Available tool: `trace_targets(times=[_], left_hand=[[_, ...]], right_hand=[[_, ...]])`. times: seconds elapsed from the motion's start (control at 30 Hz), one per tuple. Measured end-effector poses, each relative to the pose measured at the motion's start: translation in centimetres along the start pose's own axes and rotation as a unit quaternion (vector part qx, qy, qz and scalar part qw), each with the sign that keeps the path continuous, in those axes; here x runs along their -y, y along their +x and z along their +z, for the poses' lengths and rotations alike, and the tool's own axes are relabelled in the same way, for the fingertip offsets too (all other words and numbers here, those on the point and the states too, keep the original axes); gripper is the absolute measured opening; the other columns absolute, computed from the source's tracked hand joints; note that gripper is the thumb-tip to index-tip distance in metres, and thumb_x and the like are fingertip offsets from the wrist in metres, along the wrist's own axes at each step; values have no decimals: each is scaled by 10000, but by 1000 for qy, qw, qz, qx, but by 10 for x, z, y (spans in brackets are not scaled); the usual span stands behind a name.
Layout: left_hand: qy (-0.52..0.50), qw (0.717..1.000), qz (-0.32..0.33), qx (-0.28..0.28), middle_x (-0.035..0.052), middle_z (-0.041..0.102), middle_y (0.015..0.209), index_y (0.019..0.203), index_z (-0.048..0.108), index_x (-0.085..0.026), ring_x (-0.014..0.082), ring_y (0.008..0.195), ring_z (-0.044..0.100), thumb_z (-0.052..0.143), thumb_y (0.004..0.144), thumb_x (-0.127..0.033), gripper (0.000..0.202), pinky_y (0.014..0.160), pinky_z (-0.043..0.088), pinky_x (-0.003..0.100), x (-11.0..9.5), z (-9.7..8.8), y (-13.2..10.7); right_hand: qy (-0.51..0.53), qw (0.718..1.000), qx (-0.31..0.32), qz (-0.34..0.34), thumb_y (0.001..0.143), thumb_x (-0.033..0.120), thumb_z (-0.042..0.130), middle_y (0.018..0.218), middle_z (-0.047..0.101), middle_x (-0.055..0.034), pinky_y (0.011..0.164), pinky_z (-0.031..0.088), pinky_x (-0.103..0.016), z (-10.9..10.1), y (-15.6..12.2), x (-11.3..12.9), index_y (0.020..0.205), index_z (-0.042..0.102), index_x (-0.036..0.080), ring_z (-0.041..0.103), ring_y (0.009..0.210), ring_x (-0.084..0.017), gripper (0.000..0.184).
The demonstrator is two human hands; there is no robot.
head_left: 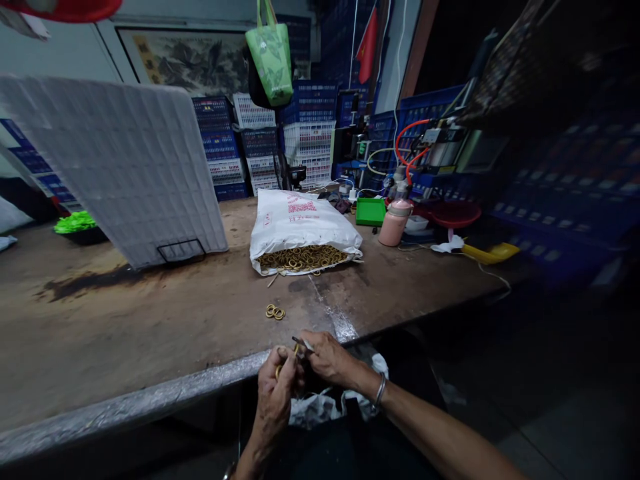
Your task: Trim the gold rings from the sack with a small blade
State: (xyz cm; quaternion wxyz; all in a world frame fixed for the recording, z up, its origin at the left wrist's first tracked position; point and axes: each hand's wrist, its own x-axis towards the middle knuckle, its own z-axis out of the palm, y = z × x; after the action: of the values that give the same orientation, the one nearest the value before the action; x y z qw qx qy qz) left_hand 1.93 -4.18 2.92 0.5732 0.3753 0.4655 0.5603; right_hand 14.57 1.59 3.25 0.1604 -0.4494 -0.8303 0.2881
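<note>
Both hands meet at the near edge of the worn workbench (150, 347). My left hand (277, 390) is closed around brass rings (279, 371), which show between its fingers. My right hand (327, 357), with a bracelet on the wrist, pinches a small thin metal piece (301, 343) against the rings. A few loose brass rings (275, 311) lie on the bench just beyond the hands. Farther back, a white sack (300, 223) lies on its side, its open mouth full of brass rings (300, 259).
A white grid tray (120, 167) leans upright at the left, a green bowl (75, 223) behind it. To the right stand a pink bottle (395, 221), a green box (371, 211), a red dish (453, 213), a yellow scoop (493, 253) and a machine with red hoses (435, 143). Stacked crates (280, 140) line the back.
</note>
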Motion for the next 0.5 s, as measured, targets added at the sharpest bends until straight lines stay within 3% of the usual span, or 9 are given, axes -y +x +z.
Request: trace_targets(times=[0.1, 0.23, 0.5], left_hand=[[-32, 999, -18, -8, -55, 483, 530, 665, 447, -182, 51, 411, 417, 587, 707, -434, 292, 384, 294, 148, 1, 1, 0], [-49, 998, -24, -8, -70, 471, 520, 722, 452, -191, 46, 404, 407, 584, 713, -429, 272, 382, 277, 137, 5, 0, 2], [-38, 999, 3, -1, -83, 405, 487, 694, 429, -191, 51, 390, 363, 575, 707, -455, 302, 391, 277, 155, 11, -2, 4]], right_hand=[[-2, 1000, -28, -1, 717, 123, 374, 636, 558, -3, 536, 287, -193, -3, -1, 2, 759, 503, 179, 471, 578, -111, 146], [-56, 998, -14, -22, 621, 56, 374, 693, 583, -19, 582, 304, -208, -6, -6, 10, 853, 510, 177, 507, 639, -134, 295], [-124, 992, -37, -7, 696, 101, 383, 783, 615, -49, 574, 281, -237, -1, -12, 18, 868, 509, 172, 540, 675, -156, 225]])
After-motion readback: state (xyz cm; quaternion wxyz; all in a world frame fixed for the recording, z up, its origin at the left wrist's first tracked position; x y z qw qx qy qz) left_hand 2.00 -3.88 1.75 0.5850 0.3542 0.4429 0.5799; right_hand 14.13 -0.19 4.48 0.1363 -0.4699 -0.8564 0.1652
